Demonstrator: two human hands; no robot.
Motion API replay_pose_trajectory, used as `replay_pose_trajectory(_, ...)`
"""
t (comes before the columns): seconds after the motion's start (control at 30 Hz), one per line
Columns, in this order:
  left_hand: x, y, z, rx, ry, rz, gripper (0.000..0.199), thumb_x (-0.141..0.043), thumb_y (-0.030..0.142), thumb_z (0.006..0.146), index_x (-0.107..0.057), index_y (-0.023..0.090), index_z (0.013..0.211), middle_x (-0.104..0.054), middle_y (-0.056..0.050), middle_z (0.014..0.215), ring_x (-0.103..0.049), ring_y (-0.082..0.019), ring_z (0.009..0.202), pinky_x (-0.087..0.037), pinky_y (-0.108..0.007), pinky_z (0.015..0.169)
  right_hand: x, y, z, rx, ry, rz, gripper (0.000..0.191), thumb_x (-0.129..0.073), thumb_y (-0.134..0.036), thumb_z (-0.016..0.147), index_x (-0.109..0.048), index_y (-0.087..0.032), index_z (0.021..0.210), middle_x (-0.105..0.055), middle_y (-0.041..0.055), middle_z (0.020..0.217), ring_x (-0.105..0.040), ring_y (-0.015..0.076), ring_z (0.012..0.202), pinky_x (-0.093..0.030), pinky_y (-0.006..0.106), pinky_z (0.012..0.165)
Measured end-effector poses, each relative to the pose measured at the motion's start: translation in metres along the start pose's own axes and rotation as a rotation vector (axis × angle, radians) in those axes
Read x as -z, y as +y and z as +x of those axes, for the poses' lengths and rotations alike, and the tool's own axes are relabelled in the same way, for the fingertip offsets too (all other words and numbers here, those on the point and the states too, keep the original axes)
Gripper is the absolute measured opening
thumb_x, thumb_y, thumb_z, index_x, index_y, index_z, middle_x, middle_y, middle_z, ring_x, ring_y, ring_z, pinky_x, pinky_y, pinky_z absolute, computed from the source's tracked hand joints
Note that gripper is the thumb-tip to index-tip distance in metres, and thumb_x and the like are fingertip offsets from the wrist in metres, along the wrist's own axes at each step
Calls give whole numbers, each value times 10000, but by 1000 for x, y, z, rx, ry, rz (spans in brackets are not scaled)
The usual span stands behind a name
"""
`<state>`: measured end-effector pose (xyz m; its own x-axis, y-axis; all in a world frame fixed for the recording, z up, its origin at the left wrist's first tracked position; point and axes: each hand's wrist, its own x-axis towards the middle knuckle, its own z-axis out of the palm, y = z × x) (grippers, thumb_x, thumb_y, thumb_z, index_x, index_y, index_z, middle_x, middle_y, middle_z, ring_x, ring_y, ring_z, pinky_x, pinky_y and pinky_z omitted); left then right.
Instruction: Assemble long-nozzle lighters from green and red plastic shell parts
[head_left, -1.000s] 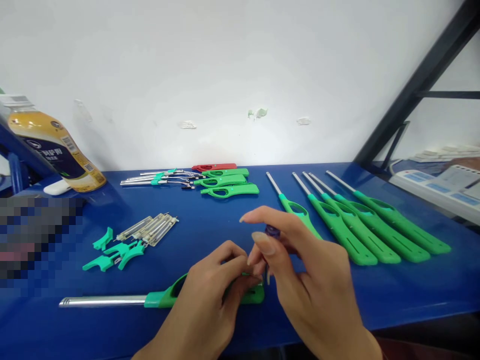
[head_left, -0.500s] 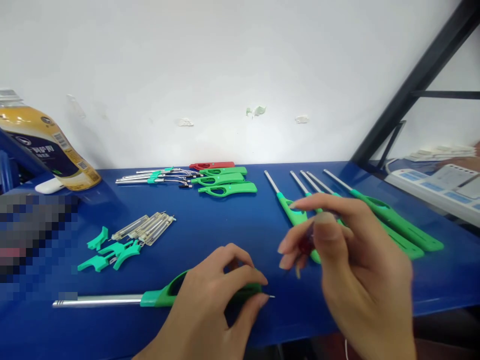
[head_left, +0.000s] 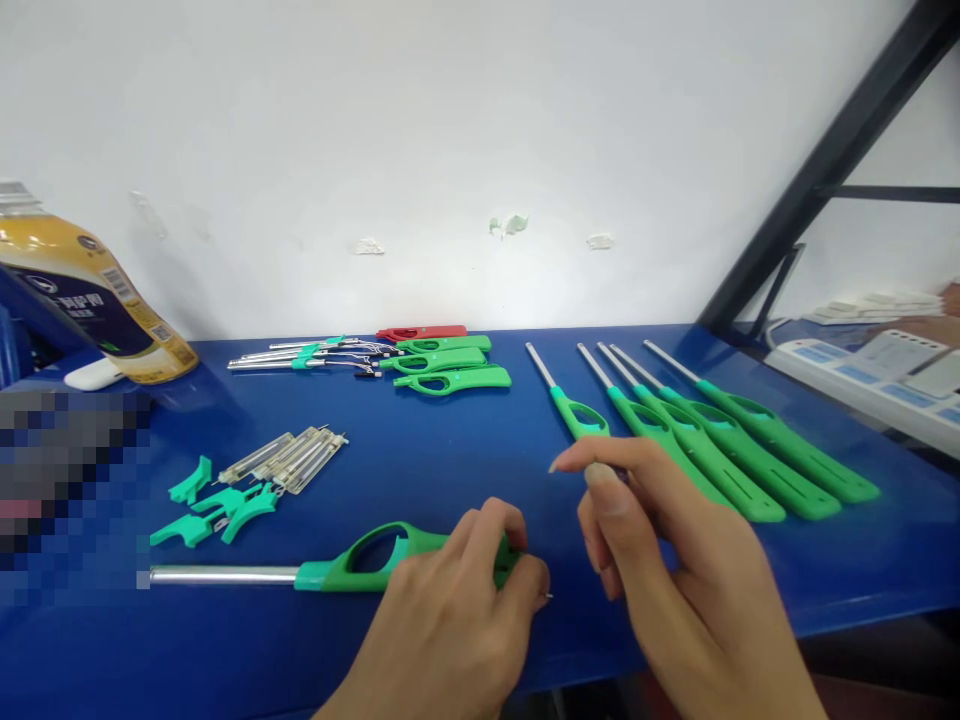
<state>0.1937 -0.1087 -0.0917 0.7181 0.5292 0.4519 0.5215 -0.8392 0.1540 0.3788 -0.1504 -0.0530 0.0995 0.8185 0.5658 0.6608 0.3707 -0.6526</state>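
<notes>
Near the front edge, a green lighter (head_left: 352, 570) with a silver tube lies with its tube pointing left. My left hand (head_left: 469, 600) is closed around its handle end, which the fingers partly hide. A thin pale tip shows just right of the left thumb. To the right, my right hand (head_left: 660, 550) hovers over the table, thumb against the bent fingers and index finger pointing left. A small dark bit shows between thumb and index finger, too hidden to name. Several finished-looking green lighters (head_left: 780, 450) lie behind the right hand.
Teal triggers (head_left: 251, 512) and clear tubes (head_left: 304, 458) lie at left. Behind them are silver rods with wires (head_left: 307, 355), green handles (head_left: 469, 380) and a red one (head_left: 427, 332). A bottle (head_left: 97, 290) stands at far left, a dark frame (head_left: 817, 170) at right.
My left hand and the held lighter have shifted right, with more of the handle showing. My right hand has dropped lower and moved slightly left, uncovering more of the green lighters.
</notes>
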Motion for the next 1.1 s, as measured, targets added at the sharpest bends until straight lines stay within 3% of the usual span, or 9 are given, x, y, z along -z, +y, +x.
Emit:
replay_pose_trajectory(0.17,4,2,-2,-21,-2,-22,235,-401,144,1099,-601,234,1014,-594,-34,1035,-525,-143,578,-386,-289,501,-3,0,1,-14,3,36,162,-482,-328,1145,-633,-313,1203,-538,-108,613,-532,72,435,-414,179,435)
replay_pose_trajectory(0.3,15,-4,-3,94,1,-111,192,-401,160,1118,-559,268,1097,-555,-15,1099,-596,-113,609,-448,-258,522,-1,-2,1,-11,16,53,165,-478,-315,1146,-631,-326,1206,-531,-111,620,-524,68,447,-416,178,454)
replay_pose_trajectory(0.4,23,-13,1,129,52,-3,155,-443,156,1106,-538,278,1101,-562,-13,1102,-630,-124,636,-446,-253,504,1,-2,2,-2,4,57,173,-474,-300,1149,-628,-328,1221,-541,-111,638,-535,63,454,-408,182,457)
replay_pose_trajectory(0.53,30,-23,8,19,57,194,257,-427,30,1000,-531,263,1034,-612,-20,983,-676,-193,658,-392,-268,412,0,-1,4,15,0,27,170,-468,-310,1155,-618,-330,1233,-548,-118,654,-538,51,470,-405,176,480)
replay_pose_trajectory(0.63,33,-25,12,-35,-18,305,343,-409,-43,908,-545,255,1009,-642,-30,970,-724,-219,728,-418,-256,407,-3,0,4,28,-23,4,169,-453,-318,1159,-614,-331,1208,-538,-116,669,-528,47,488,-404,167,504)
replay_pose_trajectory(0.8,37,-20,16,-55,-134,336,337,-429,-44,885,-543,250,1005,-641,-42,999,-727,-220,811,-474,-235,436,-7,2,3,33,-33,-6,181,-453,-316,1158,-614,-348,1234,-530,-120,669,-524,53,492,-405,170,518)
replay_pose_trajectory(0.93,37,-14,21,-95,-123,359,378,-435,-77,802,-558,232,982,-657,-49,975,-708,-231,728,-536,-273,435,-8,2,4,48,-15,1,168,-446,-310,1159,-604,-340,1210,-530,-132,663,-536,44,494,-413,167,537)
replay_pose_trajectory(1.1,38,-9,27,-141,-94,475,410,-442,-65,783,-584,229,1031,-649,-36,942,-668,-208,702,-465,-224,430,-8,2,6,59,-5,1,176,-450,-310,1158,-610,-341,1222,-534,-134,662,-560,45,515,-422,172,564)
